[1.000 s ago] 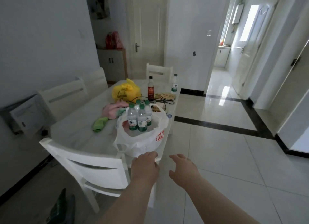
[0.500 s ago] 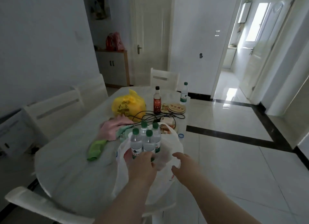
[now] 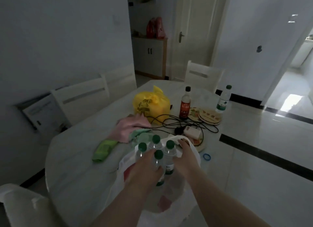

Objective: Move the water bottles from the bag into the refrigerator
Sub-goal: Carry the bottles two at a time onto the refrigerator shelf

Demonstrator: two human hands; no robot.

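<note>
The left hand (image 3: 144,169) curls its fingers round the nearest bottle (image 3: 158,154). That bottle stands inside the white bag (image 3: 196,157), with three other green-capped bottles (image 3: 170,144) just behind it. The right hand (image 3: 185,152) lies at the bag's far right rim and, as far as the dim view shows, pinches the plastic there. Half a second ago both hands hovered at the bag's near side, holding nothing.
</note>
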